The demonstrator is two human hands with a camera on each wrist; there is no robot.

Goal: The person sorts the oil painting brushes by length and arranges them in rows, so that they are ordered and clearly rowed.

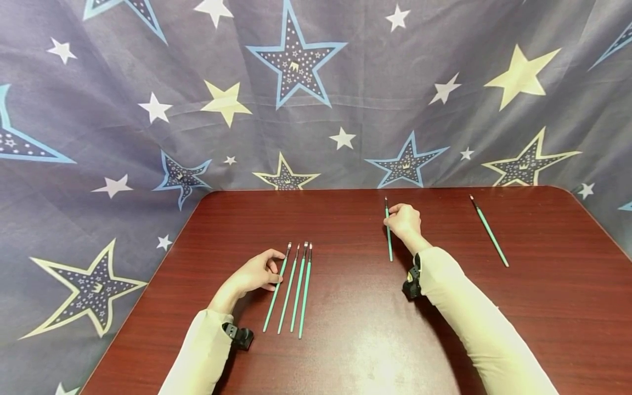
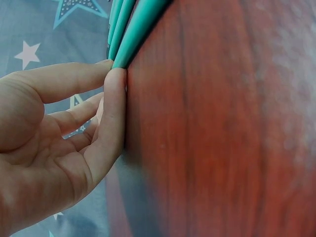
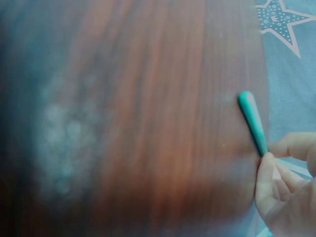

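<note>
On the glossy, wood-grained bench (image 1: 355, 307), the leftmost slim brush (image 1: 274, 299) is pinched by the left hand (image 1: 255, 272); across broad open room, near the far edge (image 1: 340, 191), another brush (image 1: 389, 241) is pinched by the right hand (image 1: 405, 221).

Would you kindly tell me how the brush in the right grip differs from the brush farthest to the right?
The right grip pinches the held brush; no fingers touch the far-right brush.
In the head view, the held brush runs nearly straight up and down, while the far-right brush slants clearly.
Fingers partly cover the held brush there; the far-right brush shows whole.
Both have turquoise handles, with bristle ends toward the back.
</note>
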